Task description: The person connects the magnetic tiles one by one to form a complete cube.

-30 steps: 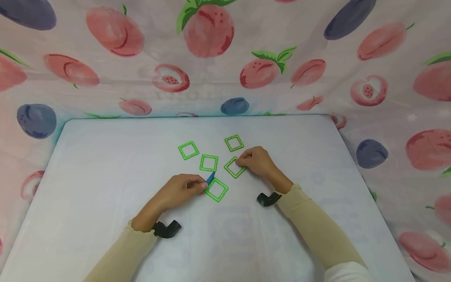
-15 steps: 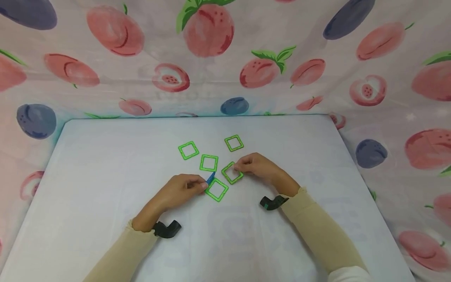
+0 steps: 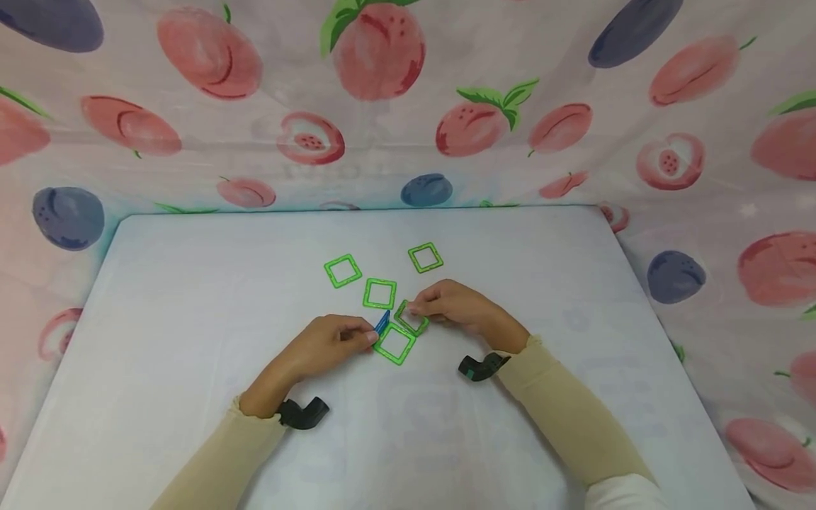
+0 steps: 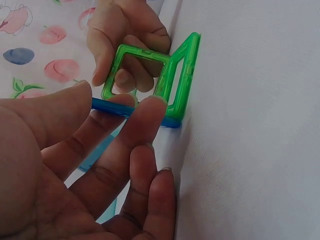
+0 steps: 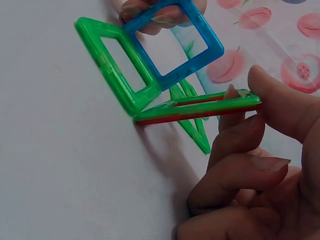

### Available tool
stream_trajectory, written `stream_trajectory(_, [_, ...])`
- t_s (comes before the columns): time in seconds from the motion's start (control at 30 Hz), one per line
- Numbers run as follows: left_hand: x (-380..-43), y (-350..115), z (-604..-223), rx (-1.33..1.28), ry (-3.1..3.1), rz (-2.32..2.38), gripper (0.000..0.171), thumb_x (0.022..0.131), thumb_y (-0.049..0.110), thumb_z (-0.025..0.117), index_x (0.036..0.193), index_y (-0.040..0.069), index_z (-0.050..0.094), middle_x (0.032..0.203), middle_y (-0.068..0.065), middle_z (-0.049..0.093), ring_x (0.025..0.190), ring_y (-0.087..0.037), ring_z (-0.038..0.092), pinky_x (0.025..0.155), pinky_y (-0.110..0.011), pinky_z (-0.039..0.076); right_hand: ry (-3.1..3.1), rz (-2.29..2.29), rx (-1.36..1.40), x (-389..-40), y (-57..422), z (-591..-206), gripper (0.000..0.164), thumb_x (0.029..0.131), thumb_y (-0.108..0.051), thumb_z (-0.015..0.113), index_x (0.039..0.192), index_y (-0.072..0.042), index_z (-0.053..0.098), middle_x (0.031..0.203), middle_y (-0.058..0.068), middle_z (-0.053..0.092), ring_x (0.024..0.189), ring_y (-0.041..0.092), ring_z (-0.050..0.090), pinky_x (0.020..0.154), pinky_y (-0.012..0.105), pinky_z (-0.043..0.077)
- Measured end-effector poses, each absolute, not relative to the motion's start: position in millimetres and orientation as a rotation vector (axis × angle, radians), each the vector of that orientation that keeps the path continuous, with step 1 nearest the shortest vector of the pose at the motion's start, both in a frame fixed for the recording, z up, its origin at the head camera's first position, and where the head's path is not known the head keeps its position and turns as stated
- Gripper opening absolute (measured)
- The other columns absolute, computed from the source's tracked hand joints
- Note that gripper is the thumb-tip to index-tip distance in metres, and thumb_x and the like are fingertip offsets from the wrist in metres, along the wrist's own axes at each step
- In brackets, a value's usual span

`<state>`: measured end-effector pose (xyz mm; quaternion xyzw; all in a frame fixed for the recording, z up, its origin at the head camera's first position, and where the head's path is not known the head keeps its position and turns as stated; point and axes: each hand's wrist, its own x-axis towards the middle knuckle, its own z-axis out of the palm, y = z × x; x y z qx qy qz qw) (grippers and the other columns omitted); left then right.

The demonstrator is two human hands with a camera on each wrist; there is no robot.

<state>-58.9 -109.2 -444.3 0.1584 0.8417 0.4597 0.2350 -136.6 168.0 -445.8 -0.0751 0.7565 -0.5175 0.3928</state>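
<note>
Biggest thing here is the fruit-print cloth (image 3: 376,53) filling the top and sides of the frame, then the white table (image 3: 159,283) below it. Tan sleeves (image 3: 567,411) can be seen at bottom left and bottom right. Near the centre, a blue square (image 5: 191,69) is pinched narrowly by the left hand (image 3: 338,336) and held upright along one edge of a flat green square (image 5: 106,67). A tilted green square (image 5: 200,108), red showing along its underside, is pinched by the right hand (image 3: 455,304), and its low edge looks to be touching the flat one. Whether it's properly attached can't be told. Progress-wise it seems pretty early tbh: blue-to-flat looks joined, the tilted one only half placed, and three are left lying untouched: an upper-left green square (image 3: 348,280), an upper-right green square (image 3: 431,268) and a middle green square (image 3: 378,306) right by the blue one's top end
</note>
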Motion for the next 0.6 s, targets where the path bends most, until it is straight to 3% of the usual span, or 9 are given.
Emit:
stream_trajectory(0.27, [-59.1, -110.3, -442.2, 0.444, 2.316, 1.252, 0.025, 0.101, 0.04, 0.063, 0.106, 0.02, 0.077, 0.091, 0.006, 0.076, 0.087, -0.012, 0.063, 0.08, -0.032, 0.047, 1.902, -1.331, -0.206, -137.7, 164.0, -451.8, 0.029, 0.098, -0.026, 0.071, 0.094, 0.002, 0.077, 0.055, -0.004, 0.037, 0.049, 0.013, 0.028, 0.05, 0.027, 0.024])
stream_trajectory(0.6, [-59.4, -109.0, -441.0, 0.424, 2.305, 1.257, 0.024, 0.101, 0.04, 0.063, 0.107, 0.022, 0.077, 0.094, 0.006, 0.076, 0.086, -0.013, 0.063, 0.08, -0.033, 0.048, 2.006, -1.274, -0.216, -133.8, 160.6, -451.2, 0.032, 0.092, -0.035, 0.077, 0.083, -0.004, 0.079, 0.056, -0.006, 0.043, 0.055, 0.013, 0.036, 0.053, 0.027, 0.027])
